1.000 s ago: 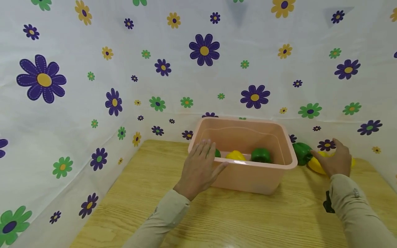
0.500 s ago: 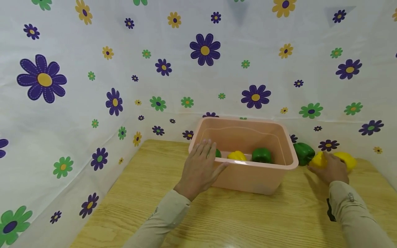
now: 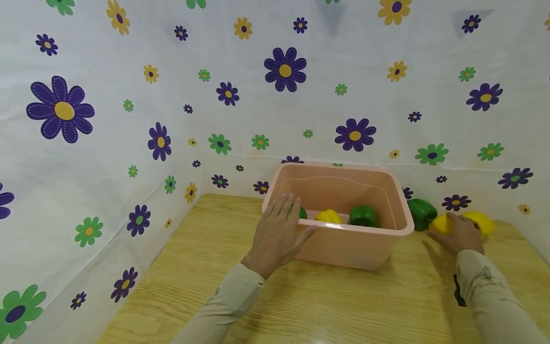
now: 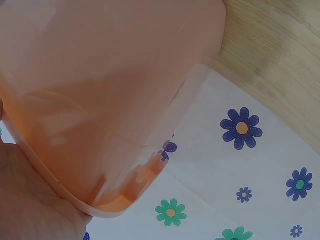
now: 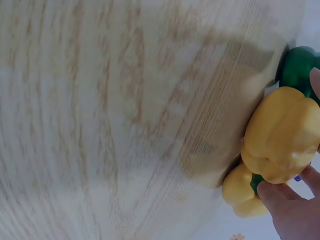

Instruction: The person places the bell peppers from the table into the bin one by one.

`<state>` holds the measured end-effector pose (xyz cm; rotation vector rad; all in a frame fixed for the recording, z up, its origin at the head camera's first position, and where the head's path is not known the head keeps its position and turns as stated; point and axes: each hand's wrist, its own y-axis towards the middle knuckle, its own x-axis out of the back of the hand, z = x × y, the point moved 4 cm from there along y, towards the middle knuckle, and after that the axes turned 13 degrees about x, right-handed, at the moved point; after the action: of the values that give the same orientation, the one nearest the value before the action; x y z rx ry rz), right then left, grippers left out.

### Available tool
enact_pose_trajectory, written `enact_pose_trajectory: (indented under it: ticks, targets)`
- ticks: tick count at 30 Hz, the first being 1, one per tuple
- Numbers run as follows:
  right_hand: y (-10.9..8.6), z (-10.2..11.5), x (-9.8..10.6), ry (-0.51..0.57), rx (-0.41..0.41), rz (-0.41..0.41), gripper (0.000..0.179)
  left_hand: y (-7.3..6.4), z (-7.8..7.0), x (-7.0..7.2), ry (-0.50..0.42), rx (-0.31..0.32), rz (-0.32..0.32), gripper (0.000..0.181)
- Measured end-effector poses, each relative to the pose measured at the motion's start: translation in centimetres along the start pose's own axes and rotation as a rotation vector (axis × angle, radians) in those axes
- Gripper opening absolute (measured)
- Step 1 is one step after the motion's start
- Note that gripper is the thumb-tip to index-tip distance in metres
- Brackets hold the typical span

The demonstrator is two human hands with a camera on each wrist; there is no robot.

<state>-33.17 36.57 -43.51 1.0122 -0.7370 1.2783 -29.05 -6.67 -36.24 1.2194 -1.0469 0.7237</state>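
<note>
My left hand (image 3: 277,234) rests with straight fingers on the near left rim of a peach plastic bin (image 3: 339,246). In the left wrist view, part of that hand (image 4: 37,195) lies against the bin's edge. At the table's right, my right hand (image 3: 460,235) grips a yellow bell pepper (image 3: 439,224), which the right wrist view shows between thumb and fingers. A second yellow bell pepper (image 3: 482,223) lies just beyond the hand, its green stem touched by a finger in the right wrist view. A green bell pepper (image 3: 421,213) sits between the bin and the gripped one.
Inside the bin are a yellow pepper (image 3: 329,216), a green pepper (image 3: 363,216) and another green one (image 3: 302,213) partly hidden by my left hand. A flowered white sheet (image 3: 232,110) rises behind and left of the wooden table (image 3: 206,248).
My right hand has come down from above the yellow peppers and taken hold of the nearer one. My left hand stays on the bin's rim.
</note>
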Motion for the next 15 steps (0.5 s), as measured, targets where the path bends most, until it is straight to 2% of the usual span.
enact_pose_trajectory:
  ticks: [5, 10, 15]
  targets:
    - [0.26, -0.07, 0.35, -0.004, -0.038, -0.022, 0.086, 0.03, 0.12, -0.25, 0.013, 0.000, -0.008, 0.082]
    - [0.19, -0.30, 0.20, 0.009, -0.001, 0.018, 0.091, 0.00, 0.12, -0.25, 0.015, -0.002, -0.015, 0.081]
    - [0.10, -0.65, 0.11, 0.013, -0.046, 0.000, 0.088, -0.03, 0.01, -0.17, 0.008, -0.012, -0.013, 0.080]
